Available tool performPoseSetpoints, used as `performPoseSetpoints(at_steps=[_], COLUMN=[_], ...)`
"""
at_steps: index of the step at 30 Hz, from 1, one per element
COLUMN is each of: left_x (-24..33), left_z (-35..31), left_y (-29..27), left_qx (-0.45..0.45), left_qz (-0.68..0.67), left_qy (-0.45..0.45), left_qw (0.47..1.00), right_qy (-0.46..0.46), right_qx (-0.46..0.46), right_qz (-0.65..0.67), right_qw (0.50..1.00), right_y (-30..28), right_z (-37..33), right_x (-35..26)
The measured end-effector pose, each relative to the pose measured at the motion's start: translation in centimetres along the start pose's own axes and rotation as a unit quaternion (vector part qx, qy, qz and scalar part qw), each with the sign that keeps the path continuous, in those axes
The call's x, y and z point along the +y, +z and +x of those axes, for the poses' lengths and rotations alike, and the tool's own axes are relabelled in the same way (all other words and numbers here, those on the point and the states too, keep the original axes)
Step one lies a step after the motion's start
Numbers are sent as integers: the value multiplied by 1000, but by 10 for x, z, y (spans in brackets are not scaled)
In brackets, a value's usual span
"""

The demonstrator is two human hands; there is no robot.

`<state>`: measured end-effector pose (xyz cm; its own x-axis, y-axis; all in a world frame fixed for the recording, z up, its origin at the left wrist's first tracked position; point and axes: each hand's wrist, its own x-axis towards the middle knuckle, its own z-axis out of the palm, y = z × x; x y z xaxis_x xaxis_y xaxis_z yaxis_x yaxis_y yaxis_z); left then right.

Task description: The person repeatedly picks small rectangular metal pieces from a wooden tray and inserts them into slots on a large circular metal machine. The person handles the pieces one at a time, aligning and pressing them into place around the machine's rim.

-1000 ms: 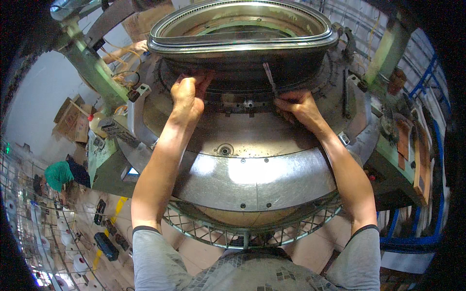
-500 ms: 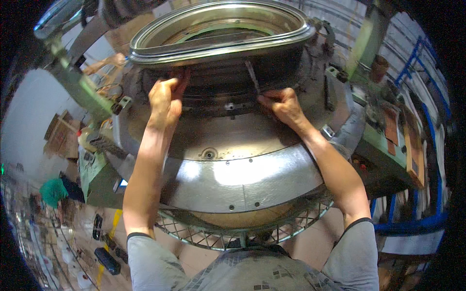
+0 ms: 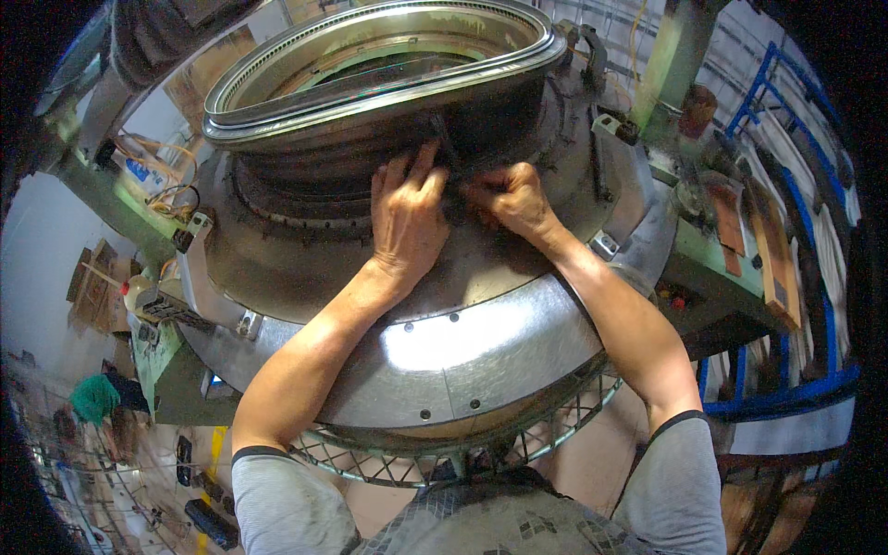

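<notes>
Tool (image 3: 445, 139) looks light, stiff, best held low: our right hand (image 3: 511, 200) pinches it; whether left hand (image 3: 410, 215) grips, we cannot tell.

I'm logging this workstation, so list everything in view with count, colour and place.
cylinder: one, dark, silver rim, upper centre
slim tool: one, greyish, upper centre
curved plate: one, silver, centre
lattice ring: one, greenish, lower centre
posts: two, green, either side
rack: one, blue, right
bottle: one, pale, red cap, left
other person: one, green headwear, lower left
floor clutter: several, dark, lower left
left hand: one, bare, by the cylinder
right hand: one, bare, at the slim tool
</notes>
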<state>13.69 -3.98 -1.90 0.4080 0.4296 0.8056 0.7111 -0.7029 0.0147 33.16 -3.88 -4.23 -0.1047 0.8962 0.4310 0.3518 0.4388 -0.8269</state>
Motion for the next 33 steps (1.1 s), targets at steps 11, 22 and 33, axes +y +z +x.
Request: performPoseSetpoints(at_steps=[11, 22, 33], left_x=[0, 1, 1], left_z=[-1, 0, -1], left_y=[5, 6, 5], left_qx=[19, 2, -3], left_qz=[4, -2, 3], left_qy=[16, 15, 14], left_qw=[1000, 1000, 1000], right_qy=[-68, -36, -1], right_qx=[19, 21, 18], right_qz=[0, -8, -15], right_qw=[997, 999, 1000], right_y=[5, 3, 1], right_z=[2, 0, -2], right_x=[8, 1, -8])
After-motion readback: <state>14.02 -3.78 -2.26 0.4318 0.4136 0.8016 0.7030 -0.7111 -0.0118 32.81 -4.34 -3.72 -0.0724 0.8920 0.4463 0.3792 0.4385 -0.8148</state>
